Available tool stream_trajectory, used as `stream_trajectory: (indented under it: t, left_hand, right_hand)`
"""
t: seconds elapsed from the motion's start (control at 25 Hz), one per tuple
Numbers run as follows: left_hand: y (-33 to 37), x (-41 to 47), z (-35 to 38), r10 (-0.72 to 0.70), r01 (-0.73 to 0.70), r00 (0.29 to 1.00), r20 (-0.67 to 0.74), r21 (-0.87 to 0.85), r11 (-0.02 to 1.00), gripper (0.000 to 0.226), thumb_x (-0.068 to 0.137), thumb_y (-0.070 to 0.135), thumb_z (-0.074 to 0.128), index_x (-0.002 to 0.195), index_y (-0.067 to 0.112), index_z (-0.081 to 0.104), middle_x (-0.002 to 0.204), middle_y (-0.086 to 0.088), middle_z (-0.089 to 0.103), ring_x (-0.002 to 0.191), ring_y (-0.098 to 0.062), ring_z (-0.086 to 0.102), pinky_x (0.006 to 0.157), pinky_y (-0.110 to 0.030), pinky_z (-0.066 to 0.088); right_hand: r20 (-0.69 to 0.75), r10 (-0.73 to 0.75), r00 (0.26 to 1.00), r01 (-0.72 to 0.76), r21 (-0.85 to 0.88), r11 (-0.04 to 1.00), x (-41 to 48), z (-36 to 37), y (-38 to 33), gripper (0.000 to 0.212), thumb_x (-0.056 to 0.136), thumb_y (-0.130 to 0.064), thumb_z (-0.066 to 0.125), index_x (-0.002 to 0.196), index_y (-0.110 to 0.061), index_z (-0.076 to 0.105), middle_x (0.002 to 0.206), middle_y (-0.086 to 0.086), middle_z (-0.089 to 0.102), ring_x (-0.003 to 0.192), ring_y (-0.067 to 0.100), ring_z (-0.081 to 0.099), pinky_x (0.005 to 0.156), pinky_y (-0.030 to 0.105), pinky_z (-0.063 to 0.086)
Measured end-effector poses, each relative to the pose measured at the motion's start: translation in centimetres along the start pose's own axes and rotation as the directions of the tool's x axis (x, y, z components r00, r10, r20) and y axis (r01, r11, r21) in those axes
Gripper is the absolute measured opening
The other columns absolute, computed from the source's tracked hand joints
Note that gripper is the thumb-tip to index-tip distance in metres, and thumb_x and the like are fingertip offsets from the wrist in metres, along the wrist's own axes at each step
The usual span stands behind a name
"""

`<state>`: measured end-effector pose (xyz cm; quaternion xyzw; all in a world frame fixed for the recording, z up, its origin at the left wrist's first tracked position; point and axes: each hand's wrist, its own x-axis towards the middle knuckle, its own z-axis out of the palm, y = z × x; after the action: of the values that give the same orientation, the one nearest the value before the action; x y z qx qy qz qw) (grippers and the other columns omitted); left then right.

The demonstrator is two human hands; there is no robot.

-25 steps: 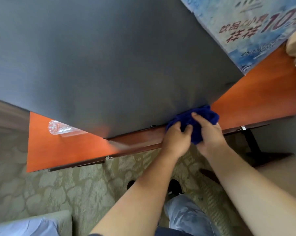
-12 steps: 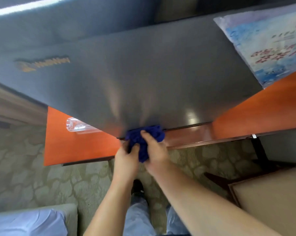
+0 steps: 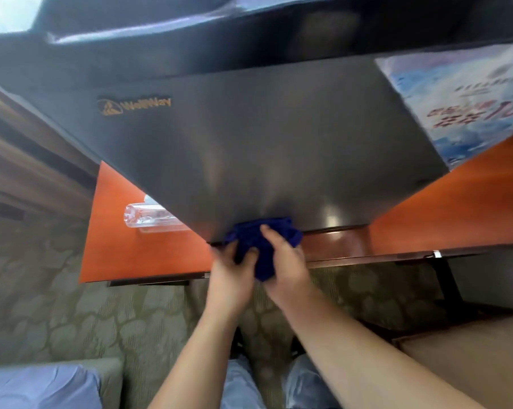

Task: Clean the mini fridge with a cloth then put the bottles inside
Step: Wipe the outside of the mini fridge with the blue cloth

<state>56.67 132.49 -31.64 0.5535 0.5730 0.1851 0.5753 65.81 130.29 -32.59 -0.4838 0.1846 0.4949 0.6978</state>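
Observation:
The grey mini fridge with a gold logo stands shut on an orange wooden table, its door facing me. A dark blue cloth is pressed against the door's bottom edge near the middle. My left hand grips the cloth's left side and my right hand holds its right side, fingers over the top. A clear plastic bottle lies on its side on the table left of the fridge, partly hidden behind the fridge's corner.
A printed blue and white box stands to the fridge's right on the table. Patterned green carpet lies below. A beige box is at lower right, a blue cushion at lower left. The table's black leg stands right.
Both hands carried the cloth leftward along the door's bottom edge, from near its right corner to near the middle. My view tilted up, showing the logo and fridge top.

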Motion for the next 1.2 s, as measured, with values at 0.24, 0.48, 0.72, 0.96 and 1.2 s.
stream_trajectory:
  t: [0.24,0.48,0.72,0.96,1.2]
  left_hand:
    - [6.4,-1.8,16.7,0.056,-0.058,0.935,0.351,-0.006,0.998,0.052,0.078,0.058,0.054,0.118,0.03,0.069,0.114,0.004,0.076,0.106,-0.018,0.072,0.096,-0.04,0.057]
    - [7.3,-2.6,12.2,0.085,-0.033,0.947,0.309,-0.17,0.985,0.024,0.097,0.022,0.063,0.119,0.02,0.073,0.11,0.004,0.078,0.1,-0.008,0.074,0.094,-0.034,0.059]
    - [7.0,-2.8,-4.1,-0.018,0.028,0.997,0.07,-0.145,0.989,0.027,0.096,-0.003,0.062,0.099,0.023,0.072,0.103,-0.001,0.079,0.092,-0.015,0.072,0.079,-0.022,0.06]
    - [6.6,-3.1,-12.1,-0.037,0.028,0.996,-0.081,-0.101,0.994,0.025,0.095,0.005,0.066,0.098,0.028,0.076,0.1,0.005,0.08,0.102,-0.021,0.075,0.096,-0.046,0.058]
    - [8.6,-3.4,-4.6,-0.023,0.024,1.0,0.011,-0.109,0.994,0.025,0.095,0.007,0.066,0.119,0.01,0.071,0.11,-0.009,0.078,0.098,-0.019,0.075,0.084,-0.032,0.061]
  right_hand:
    - [-0.219,-0.377,0.9,0.347,-0.165,0.923,-1.2,-9.2,-16.5,0.038,0.095,-0.014,0.07,0.132,-0.011,0.062,0.121,0.02,0.073,0.108,0.037,0.073,0.081,0.043,0.064]
    - [-0.13,-0.355,0.926,0.339,-0.13,0.932,-2.1,-6.3,-14.0,0.025,0.096,-0.01,0.067,0.121,-0.008,0.064,0.122,0.027,0.07,0.11,0.044,0.07,0.093,0.059,0.058]
    - [0.025,-0.064,0.998,0.064,0.001,0.998,-4.5,3.2,-1.8,0.036,0.093,-0.009,0.071,0.127,0.0,0.064,0.118,0.029,0.071,0.108,0.049,0.069,0.094,0.065,0.055]
    - [0.003,0.008,1.0,-0.008,-0.016,1.0,-7.0,9.5,3.2,0.036,0.087,-0.006,0.077,0.119,0.007,0.067,0.111,0.029,0.073,0.105,0.049,0.071,0.092,0.066,0.055]
    - [0.046,-0.055,0.997,0.054,0.037,0.998,-6.9,4.2,-3.9,0.037,0.09,-0.011,0.075,0.125,0.0,0.068,0.118,0.025,0.073,0.108,0.044,0.072,0.094,0.06,0.057]
